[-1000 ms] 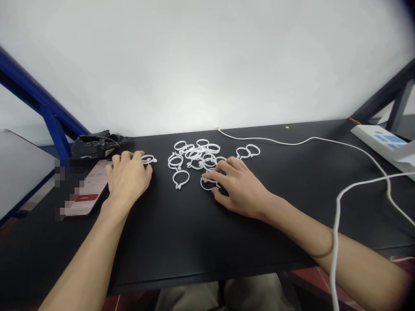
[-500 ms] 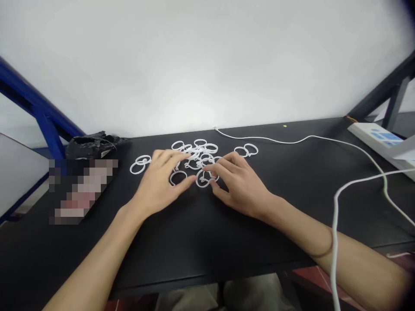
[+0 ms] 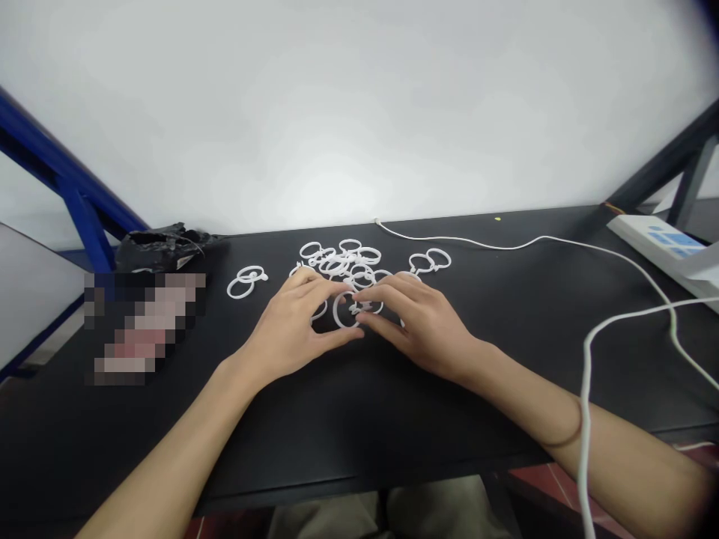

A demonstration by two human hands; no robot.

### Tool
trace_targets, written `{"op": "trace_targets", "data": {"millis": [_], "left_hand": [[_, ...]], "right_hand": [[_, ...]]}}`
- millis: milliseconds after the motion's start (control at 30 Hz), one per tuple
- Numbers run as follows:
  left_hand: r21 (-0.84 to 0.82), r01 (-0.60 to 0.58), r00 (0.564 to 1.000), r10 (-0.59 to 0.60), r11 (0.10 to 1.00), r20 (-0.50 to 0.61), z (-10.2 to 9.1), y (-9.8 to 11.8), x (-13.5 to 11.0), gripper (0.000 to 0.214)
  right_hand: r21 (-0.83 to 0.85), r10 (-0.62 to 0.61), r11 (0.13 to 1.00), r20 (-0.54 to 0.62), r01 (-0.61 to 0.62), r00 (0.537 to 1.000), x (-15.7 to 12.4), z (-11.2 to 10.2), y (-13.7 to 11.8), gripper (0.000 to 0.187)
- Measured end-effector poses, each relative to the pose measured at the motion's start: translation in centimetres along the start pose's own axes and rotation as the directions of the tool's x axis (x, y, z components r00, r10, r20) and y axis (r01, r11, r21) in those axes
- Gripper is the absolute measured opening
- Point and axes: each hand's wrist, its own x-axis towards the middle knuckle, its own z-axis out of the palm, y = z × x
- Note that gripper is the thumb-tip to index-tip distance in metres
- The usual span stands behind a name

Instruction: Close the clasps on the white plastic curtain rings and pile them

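At the table's (image 3: pixel 337 442) near edge both forearms come in over the black top, and a thick white cable (image 3: pixel 584 389) hangs across the right one, just past a thin band on the wrist. Toward the middle of the table the left hand (image 3: pixel 289 333) and right hand (image 3: pixel 421 326) meet fingertip to fingertip. Both are narrowed around one white ring (image 3: pixel 341 312), which they pinch between thumbs and forefingers just off the surface or on it; I cannot tell which. Just beyond the hands lies a loose pile of rings (image 3: pixel 342 263), overlapping one another, its near side partly hidden by the fingers. Left of the pile, well apart, sits a linked pair of rings (image 3: pixel 246 283); right of it, a second pair (image 3: pixel 430 260). A thin white cord (image 3: pixel 505 246) runs along the far edge toward the right. At the far left corner lies a crumpled black bag (image 3: pixel 160 245), and at the right edge a white power strip (image 3: pixel 663 241).
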Motion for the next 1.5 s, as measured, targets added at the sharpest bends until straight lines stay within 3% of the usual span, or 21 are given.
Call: {"op": "trace_targets", "data": {"millis": [300,467,567,667,767,867,967,1100,1200,1367,1500], "left_hand": [[-0.069,-0.014,0.998,0.018,0.998,0.058,-0.1,0.5,0.0,0.047],[-0.098,-0.084,0.995,0.088,0.992,0.043,0.0,1.1,0.0,0.037],[-0.054,-0.090,0.996,0.089,0.995,-0.011,-0.1,1.1,0.2,0.031],[0.087,0.054,0.987,-0.040,0.995,-0.157,-0.5,0.2,0.5,0.032],[0.242,0.328,0.918,-0.248,0.913,-0.309,-1.4,-1.9,0.5,0.039],[0.332,0.542,0.834,-0.445,0.772,-0.326,-2.2,-4.2,0.1,0.050],[0.368,0.609,0.793,-0.541,0.703,-0.280,-2.6,-5.5,-0.6,0.055],[0.378,0.576,0.818,-0.509,0.725,-0.269,-2.3,-5.3,-0.7,0.057],[0.329,0.507,0.857,-0.428,0.797,-0.286,-1.8,-4.1,-0.1,0.053],[0.123,0.138,0.981,-0.119,0.983,-0.154,-0.7,-1.2,0.6,0.038],[0.025,-0.067,0.991,0.069,0.997,-0.118,0.2,0.1,0.5,0.031]], "right_hand": [[0.230,0.157,0.962,-0.024,-0.148,0.987,0.1,0.4,-0.6,0.011],[0.228,0.142,0.965,-0.040,-0.130,0.989,0.1,0.4,-0.8,0.016],[0.207,0.195,0.960,-0.014,-0.188,0.981,0.0,0.3,-0.6,0.011],[0.097,0.232,0.967,0.030,-0.234,0.972,-0.2,0.4,-0.1,0.034],[-0.081,0.174,0.983,0.089,-0.167,0.981,-0.3,0.6,0.4,0.034],[-0.169,0.139,0.979,0.168,-0.111,0.976,-0.4,0.8,0.6,0.026],[-0.206,0.145,0.973,0.208,-0.102,0.967,-0.4,0.9,0.7,0.020],[-0.221,0.163,0.969,0.249,-0.107,0.955,-0.2,0.9,0.7,0.014],[-0.116,0.175,0.982,0.241,-0.151,0.954,-0.1,0.9,0.5,0.010],[0.217,0.271,0.932,0.119,-0.291,0.955,0.1,0.6,-0.2,0.002],[0.348,0.385,0.855,0.068,-0.384,0.920,0.2,0.4,-0.5,0.002]]}}
